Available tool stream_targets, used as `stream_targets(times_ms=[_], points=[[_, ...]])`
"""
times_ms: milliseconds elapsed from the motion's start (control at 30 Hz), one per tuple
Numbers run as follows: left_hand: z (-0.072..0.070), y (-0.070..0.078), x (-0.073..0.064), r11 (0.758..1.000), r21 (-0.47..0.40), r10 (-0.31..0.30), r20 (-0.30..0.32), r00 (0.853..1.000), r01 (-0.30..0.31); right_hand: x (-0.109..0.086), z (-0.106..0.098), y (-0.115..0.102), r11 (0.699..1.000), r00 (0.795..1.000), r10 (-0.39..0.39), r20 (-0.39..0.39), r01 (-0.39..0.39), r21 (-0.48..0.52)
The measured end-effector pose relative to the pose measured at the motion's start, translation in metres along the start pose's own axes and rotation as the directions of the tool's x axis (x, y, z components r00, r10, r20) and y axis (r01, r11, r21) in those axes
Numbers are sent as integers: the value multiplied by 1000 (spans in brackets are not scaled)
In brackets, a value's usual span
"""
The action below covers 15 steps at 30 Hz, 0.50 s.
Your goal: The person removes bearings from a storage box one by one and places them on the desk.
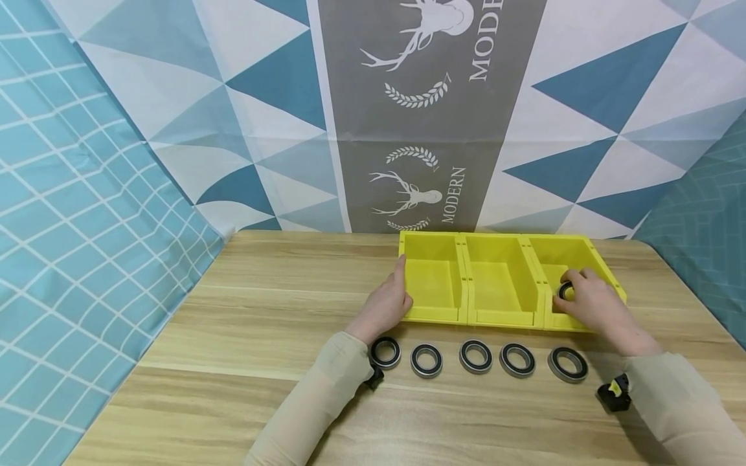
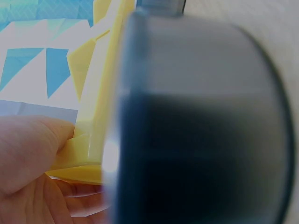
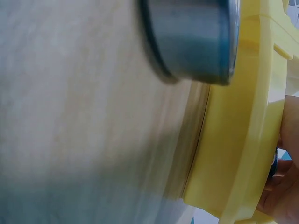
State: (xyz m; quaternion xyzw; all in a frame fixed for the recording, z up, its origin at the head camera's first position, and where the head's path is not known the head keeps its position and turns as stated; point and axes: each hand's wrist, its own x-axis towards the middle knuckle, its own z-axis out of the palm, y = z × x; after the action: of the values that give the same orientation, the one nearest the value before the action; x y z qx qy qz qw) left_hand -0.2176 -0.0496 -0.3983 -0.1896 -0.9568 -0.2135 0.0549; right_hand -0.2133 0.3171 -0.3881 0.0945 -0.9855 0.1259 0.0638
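A yellow bin (image 1: 506, 318) with three compartments sits toward the back of the table, right of centre. My left hand (image 1: 381, 304) grips its left end, and the left wrist view shows the thumb on the yellow wall (image 2: 96, 107) with fingers below. My right hand (image 1: 600, 307) reaches into the right compartment and pinches a ball bearing (image 1: 562, 291), a dark ring with a metal rim. In the right wrist view only a dark sliver of that bearing (image 3: 274, 165) shows behind the bin wall. The left and middle compartments hold nothing.
Several more bearings lie in a row before the bin, from one near my left wrist (image 1: 386, 366) to one at the right (image 1: 574, 375). Large blurred bearings fill part of both wrist views. Patterned cloth (image 1: 280, 116) hangs behind the wooden table (image 1: 262, 291).
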Motion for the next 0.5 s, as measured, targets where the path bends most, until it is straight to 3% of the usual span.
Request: stream_targets(times_ms=[500], points=[[1, 0, 0, 1000, 6, 10, -18, 1000, -9, -3, -5, 2, 1000, 999, -23, -25, 22, -17]])
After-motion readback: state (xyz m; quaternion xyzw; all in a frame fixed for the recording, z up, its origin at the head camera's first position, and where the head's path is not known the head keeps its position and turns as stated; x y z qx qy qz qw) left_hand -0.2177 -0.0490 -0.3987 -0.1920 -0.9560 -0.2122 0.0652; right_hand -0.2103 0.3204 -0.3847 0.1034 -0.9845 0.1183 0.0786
